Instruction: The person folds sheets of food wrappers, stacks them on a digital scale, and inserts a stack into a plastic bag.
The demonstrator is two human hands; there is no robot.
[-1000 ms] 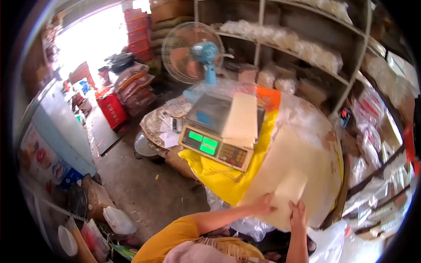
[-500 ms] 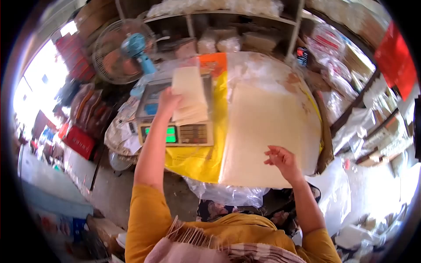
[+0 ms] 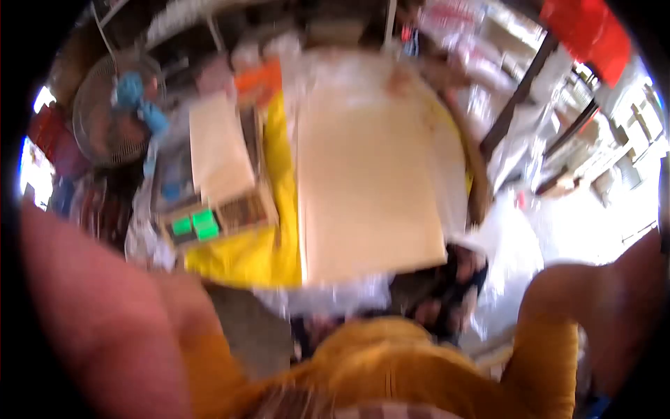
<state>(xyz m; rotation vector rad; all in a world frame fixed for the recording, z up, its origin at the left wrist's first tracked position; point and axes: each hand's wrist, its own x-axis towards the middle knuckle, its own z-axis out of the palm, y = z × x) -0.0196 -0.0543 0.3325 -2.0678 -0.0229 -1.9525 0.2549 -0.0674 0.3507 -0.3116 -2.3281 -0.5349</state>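
The left forearm (image 3: 98, 307), stretched to the scale (image 3: 248, 211) half a second ago, now looms blurred at the left edge. On the scale, its green readouts illegible, a narrow paper stack (image 3: 220, 146) slants from far left to near right. The large sheets (image 3: 370, 188) lie lengthwise away from the person. The right forearm (image 3: 624, 300) has risen too; both hands are out of view, their grip impossible to tell.
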